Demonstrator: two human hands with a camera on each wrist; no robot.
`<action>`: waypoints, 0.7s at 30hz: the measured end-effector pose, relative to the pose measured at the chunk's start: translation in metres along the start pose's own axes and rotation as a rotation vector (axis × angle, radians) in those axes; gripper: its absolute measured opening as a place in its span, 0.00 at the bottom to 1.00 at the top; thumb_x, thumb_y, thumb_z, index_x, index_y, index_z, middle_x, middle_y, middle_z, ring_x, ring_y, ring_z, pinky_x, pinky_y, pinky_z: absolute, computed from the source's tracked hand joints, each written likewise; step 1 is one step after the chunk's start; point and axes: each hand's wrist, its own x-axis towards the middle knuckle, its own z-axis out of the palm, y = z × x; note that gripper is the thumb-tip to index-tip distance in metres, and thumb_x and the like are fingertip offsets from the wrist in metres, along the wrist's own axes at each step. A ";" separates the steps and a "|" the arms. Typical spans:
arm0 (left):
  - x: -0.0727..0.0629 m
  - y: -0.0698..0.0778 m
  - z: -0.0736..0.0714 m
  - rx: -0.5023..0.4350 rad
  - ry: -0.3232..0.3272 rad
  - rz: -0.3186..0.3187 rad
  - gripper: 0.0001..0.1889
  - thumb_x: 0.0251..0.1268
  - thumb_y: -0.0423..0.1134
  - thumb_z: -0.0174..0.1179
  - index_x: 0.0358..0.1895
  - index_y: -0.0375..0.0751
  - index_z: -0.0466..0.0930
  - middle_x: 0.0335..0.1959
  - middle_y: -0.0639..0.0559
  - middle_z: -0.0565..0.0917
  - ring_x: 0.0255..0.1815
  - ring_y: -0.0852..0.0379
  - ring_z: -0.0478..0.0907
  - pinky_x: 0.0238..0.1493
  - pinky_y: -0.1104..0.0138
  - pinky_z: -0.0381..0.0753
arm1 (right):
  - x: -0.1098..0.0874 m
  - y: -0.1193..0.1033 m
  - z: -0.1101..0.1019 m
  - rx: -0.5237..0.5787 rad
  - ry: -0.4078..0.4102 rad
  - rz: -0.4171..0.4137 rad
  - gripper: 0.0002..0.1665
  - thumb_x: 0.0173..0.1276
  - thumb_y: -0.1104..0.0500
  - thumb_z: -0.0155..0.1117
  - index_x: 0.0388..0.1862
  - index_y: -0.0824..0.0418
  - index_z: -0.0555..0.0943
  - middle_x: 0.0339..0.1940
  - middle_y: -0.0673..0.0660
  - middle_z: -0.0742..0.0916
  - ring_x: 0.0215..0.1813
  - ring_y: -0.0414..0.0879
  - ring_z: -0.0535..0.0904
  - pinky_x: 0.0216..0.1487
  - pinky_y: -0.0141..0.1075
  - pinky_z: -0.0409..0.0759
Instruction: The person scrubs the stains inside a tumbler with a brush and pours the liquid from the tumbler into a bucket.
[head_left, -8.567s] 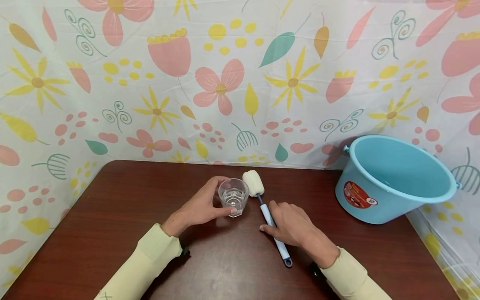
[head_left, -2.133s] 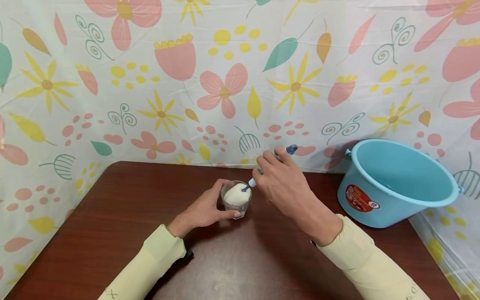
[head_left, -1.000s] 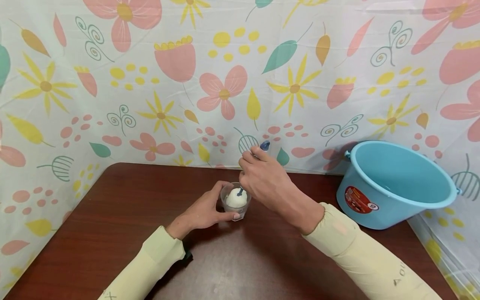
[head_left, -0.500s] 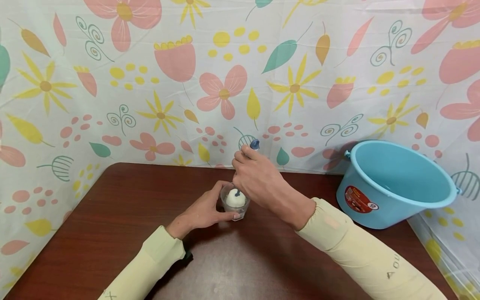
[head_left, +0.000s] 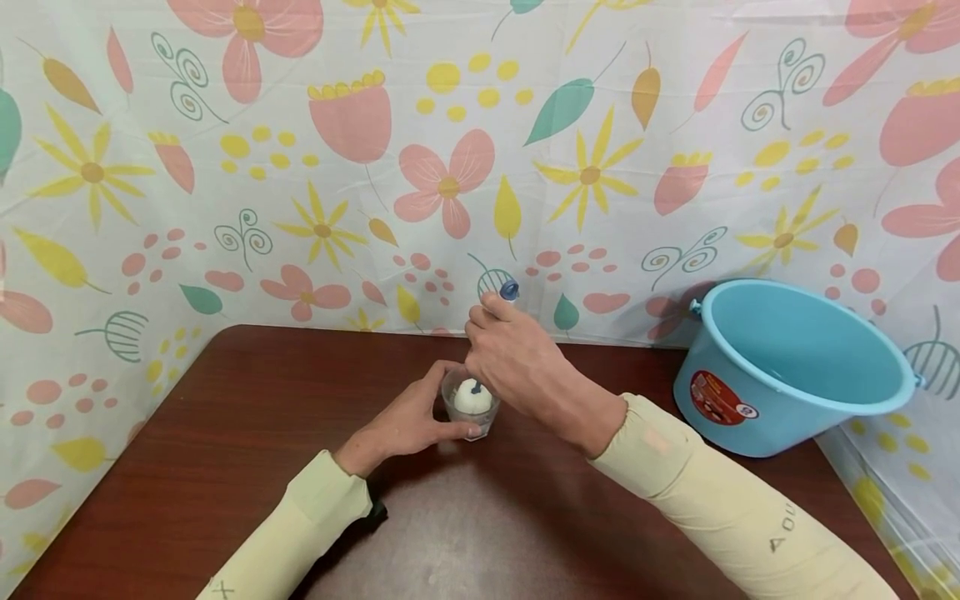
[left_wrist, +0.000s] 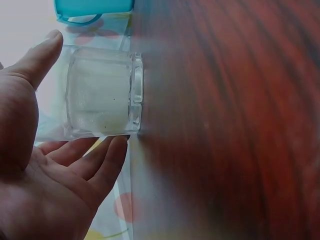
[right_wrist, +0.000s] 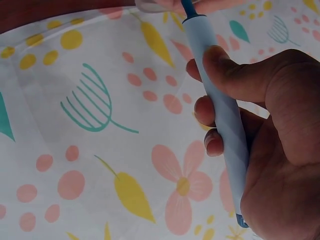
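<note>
A small clear glass [head_left: 482, 423] stands upright on the brown table, with my left hand [head_left: 408, 417] holding it, thumb at the near side and fingers round the far side. In the left wrist view the faceted glass [left_wrist: 100, 92] sits between thumb and fingers, its base at the tabletop. The white sponge head [head_left: 471, 398] of a bottle brush is down inside the glass. Above it, my right hand [head_left: 521, 358] grips the brush's light blue handle, whose dark blue end [head_left: 509, 290] sticks out at the top. The right wrist view shows fingers and thumb wrapped round the handle [right_wrist: 222, 110].
A light blue bucket [head_left: 750, 400] with a red label stands at the table's right side. Behind the brown table [head_left: 247, 400] hangs a white curtain [head_left: 360, 192] printed with flowers and leaves, close to the back edge.
Earlier the brush lay on the table under my right hand. Since then it was lifted and its sponge put into the glass; the handle has swung leftward and more upright. Little moved in the last half second.
</note>
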 end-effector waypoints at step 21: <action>0.001 0.001 -0.001 0.002 -0.008 0.013 0.45 0.62 0.55 0.78 0.77 0.53 0.61 0.63 0.61 0.79 0.62 0.64 0.77 0.65 0.58 0.76 | 0.009 0.001 -0.015 -0.190 -0.167 -0.130 0.08 0.72 0.56 0.67 0.35 0.53 0.91 0.30 0.54 0.85 0.37 0.49 0.73 0.52 0.43 0.62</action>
